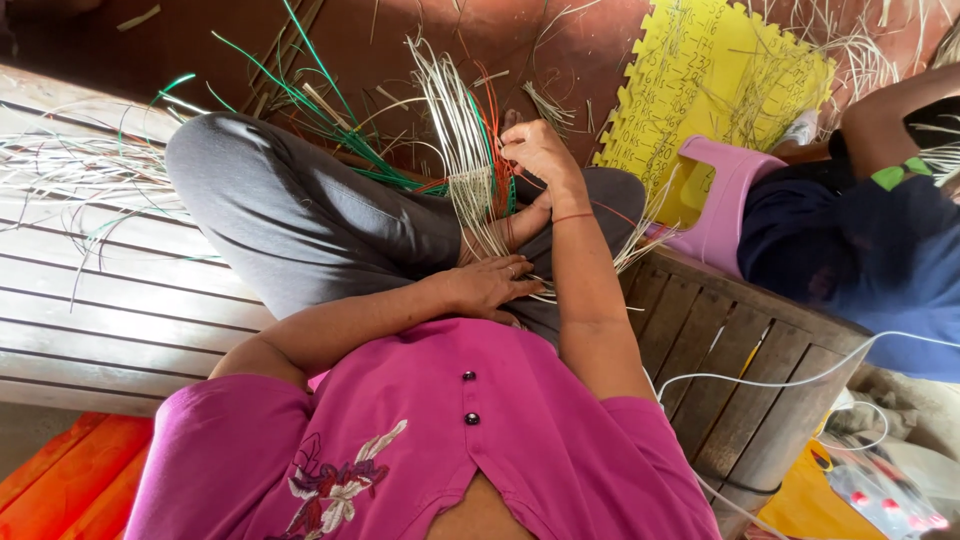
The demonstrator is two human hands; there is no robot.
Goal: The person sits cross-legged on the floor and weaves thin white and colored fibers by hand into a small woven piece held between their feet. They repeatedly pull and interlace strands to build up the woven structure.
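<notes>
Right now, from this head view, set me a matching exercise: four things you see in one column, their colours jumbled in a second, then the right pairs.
Things:
1. foam mat
2. stool
3. trousers
4. cable

Colours:
A. white
B. grey
C. yellow
D. pink

Pairs: 1-C, 2-D, 3-B, 4-A

The right hand grips pale woven strips; the left hand rests by the foot.

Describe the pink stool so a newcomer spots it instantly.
Start at the yellow foam mat on the floor, top right. At its lower edge, beside the wooden bench, stands the pink stool. It is the only smooth pink plastic piece there, unlike the strewn pale reeds.
</notes>
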